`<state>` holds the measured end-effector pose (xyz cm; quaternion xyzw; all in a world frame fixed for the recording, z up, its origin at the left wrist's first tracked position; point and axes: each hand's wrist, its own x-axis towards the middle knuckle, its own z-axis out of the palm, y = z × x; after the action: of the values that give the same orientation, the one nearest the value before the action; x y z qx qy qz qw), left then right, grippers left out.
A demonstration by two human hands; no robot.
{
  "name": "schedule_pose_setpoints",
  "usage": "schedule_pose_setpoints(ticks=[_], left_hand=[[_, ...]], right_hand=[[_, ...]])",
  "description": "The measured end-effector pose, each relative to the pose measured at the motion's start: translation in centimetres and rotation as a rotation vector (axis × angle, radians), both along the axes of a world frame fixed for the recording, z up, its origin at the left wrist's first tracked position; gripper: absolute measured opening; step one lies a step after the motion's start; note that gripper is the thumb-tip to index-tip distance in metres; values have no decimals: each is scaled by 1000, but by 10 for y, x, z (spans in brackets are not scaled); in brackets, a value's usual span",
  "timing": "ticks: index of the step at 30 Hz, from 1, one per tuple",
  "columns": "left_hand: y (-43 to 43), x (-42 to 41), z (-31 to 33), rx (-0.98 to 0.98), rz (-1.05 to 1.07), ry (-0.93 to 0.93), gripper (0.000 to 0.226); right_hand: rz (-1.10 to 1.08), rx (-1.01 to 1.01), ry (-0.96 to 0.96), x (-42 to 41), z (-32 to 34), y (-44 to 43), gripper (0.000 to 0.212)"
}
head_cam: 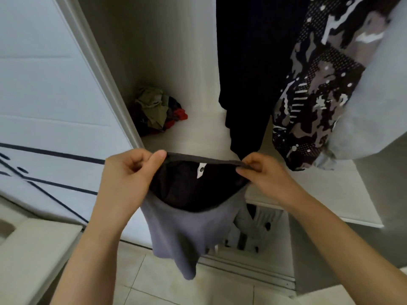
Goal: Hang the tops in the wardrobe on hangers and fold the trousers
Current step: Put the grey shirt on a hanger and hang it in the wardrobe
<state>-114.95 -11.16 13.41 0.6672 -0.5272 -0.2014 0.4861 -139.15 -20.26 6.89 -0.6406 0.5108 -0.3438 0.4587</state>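
I hold a grey garment point(182, 234) with a dark waistband stretched open in front of the wardrobe. My left hand point(130, 172) pinches the band's left end and my right hand point(262, 172) pinches its right end. A small white label shows inside the band. The cloth hangs down toward the tiled floor. I cannot tell whether it is trousers or shorts. Inside the wardrobe a black garment point(248, 73), a camouflage-patterned top point(315, 95) and a light grey top point(374, 106) hang at the upper right.
A crumpled heap of olive, red and dark clothes point(157, 111) lies at the back left of the white wardrobe shelf point(198, 133). The white sliding door point(44, 84) stands at the left. More clothes sit in the compartment below the shelf point(257, 230). A white surface point(33, 249) is at the lower left.
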Motion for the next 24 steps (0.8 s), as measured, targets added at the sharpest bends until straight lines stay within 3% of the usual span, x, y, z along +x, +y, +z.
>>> schedule_pose_setpoints(ticks=[3, 5, 10, 13, 15, 17, 19, 22, 24], left_hand=[[3, 10, -4, 187, -115, -146, 22], [4, 14, -12, 254, -68, -229, 13], [9, 3, -32, 225, 312, -374, 17], [18, -2, -44, 216, 373, -503, 17], [22, -5, -50, 333, 324, -582, 22], [26, -9, -53, 484, 183, -515, 39], [32, -17, -54, 485, 117, -341, 44], [41, -28, -57, 379, 214, -254, 34], [45, -33, -56, 355, 216, -41, 26]], right_hand=[[11, 102, -86, -7, 4, -8, 15], [-19, 36, -61, -9, 5, -11, 14], [-70, -426, 169, -15, 12, -6, 11], [-78, -662, 334, -20, 13, 0, 13], [-67, -736, 407, -23, 10, 0, 13], [-55, -744, 447, -27, 6, -2, 14], [-47, -737, 470, -32, 1, -4, 14], [-16, -761, 454, -35, -3, -2, 11], [1, -772, 426, -36, -2, 0, 10]])
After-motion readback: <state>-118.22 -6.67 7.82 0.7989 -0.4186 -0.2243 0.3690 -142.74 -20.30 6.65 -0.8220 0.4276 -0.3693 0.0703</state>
